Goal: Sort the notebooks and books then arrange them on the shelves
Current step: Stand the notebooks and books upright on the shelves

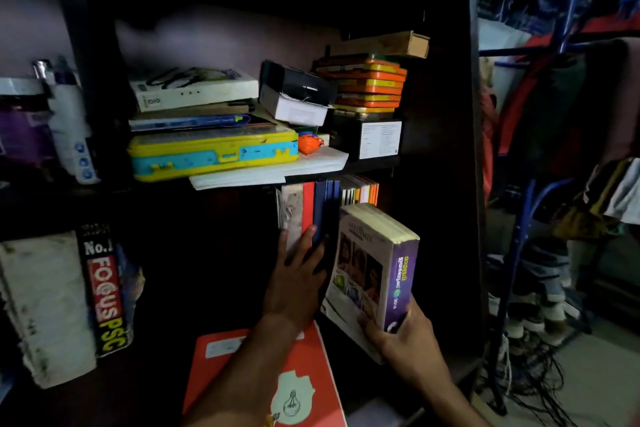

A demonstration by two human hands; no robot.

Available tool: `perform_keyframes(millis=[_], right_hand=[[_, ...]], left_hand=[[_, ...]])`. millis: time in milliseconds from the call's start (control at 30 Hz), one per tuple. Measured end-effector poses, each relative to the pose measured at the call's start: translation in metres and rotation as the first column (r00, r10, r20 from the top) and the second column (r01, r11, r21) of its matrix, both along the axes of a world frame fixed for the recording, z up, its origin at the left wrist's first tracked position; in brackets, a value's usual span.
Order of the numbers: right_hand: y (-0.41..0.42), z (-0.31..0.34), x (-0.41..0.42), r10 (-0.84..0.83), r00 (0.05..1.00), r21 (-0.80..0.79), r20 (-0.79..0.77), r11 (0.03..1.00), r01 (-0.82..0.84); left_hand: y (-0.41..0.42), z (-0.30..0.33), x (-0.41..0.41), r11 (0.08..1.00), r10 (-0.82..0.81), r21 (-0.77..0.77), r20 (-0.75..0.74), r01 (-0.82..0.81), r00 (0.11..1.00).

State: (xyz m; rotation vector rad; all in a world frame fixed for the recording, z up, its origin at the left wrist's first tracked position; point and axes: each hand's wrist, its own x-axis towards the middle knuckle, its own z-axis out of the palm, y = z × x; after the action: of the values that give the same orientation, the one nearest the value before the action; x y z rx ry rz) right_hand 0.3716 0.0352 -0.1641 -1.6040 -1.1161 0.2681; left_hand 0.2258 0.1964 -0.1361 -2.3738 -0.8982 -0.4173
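My right hand [403,336] grips the lower corner of a thick purple-spined book [374,270], held upright and tilted at the right of the lower shelf. With its fingers straight, my left hand [298,274] presses against a row of upright notebooks [311,208] with red, blue and pale spines. More thin books [360,189] stand behind the purple one. A red notebook [304,378] with a light-bulb picture lies flat on the shelf under my left forearm. At the far left a thick worn book [100,288] with a black and red spine stands upright.
On the upper shelf lie a yellow and blue case [211,154], a white box [194,88], stacked orange tins [367,85], a black box [367,137] and loose papers [270,172]. To the right of the dark shelf wall [474,184] stands a blue clothes rack [519,218] hung with clothes.
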Motion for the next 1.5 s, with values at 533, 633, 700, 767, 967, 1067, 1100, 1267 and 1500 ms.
perform_keyframes(millis=[533, 633, 700, 767, 967, 1067, 1100, 1267, 1500], right_hand=[[-0.005, 0.007, -0.006, 0.036, 0.999, 0.012, 0.015, 0.999, -0.036], [-0.005, 0.007, -0.006, 0.043, 0.999, 0.013, 0.02, 0.999, -0.043], [-0.005, 0.008, -0.006, 0.04, 0.999, 0.012, 0.02, 0.999, -0.04], [-0.005, 0.007, -0.006, 0.04, 0.999, 0.014, 0.008, 0.999, -0.04], [-0.005, 0.011, -0.003, 0.045, 0.999, -0.038, -0.023, 0.998, -0.046], [-0.005, 0.014, 0.004, 0.076, 0.995, -0.048, -0.065, 0.996, -0.079], [-0.005, 0.013, 0.006, 0.082, 0.994, -0.047, -0.066, 0.995, -0.085], [-0.003, 0.01, 0.005, 0.088, 0.994, -0.034, -0.062, 0.995, -0.09], [-0.005, 0.01, 0.003, 0.073, 0.996, -0.04, -0.048, 0.996, -0.075]], left_hand=[[-0.008, 0.007, -0.005, 0.989, 0.127, -0.078, 0.052, -0.123, 0.991], [-0.009, 0.007, -0.006, 0.986, 0.147, -0.079, 0.038, -0.144, 0.988], [-0.01, 0.007, -0.006, 0.984, 0.159, -0.079, 0.013, -0.157, 0.987], [-0.011, 0.008, -0.007, 0.982, 0.164, -0.092, -0.001, -0.164, 0.986], [-0.012, 0.01, -0.01, 0.976, 0.178, -0.128, 0.005, -0.176, 0.984], [-0.014, 0.012, -0.009, 0.973, 0.184, -0.144, 0.014, -0.18, 0.983], [-0.015, 0.012, -0.008, 0.972, 0.188, -0.146, 0.007, -0.185, 0.982], [-0.016, 0.01, -0.001, 0.967, 0.196, -0.165, -0.017, -0.196, 0.981], [-0.019, 0.011, -0.005, 0.962, 0.22, -0.164, -0.002, -0.218, 0.975]])
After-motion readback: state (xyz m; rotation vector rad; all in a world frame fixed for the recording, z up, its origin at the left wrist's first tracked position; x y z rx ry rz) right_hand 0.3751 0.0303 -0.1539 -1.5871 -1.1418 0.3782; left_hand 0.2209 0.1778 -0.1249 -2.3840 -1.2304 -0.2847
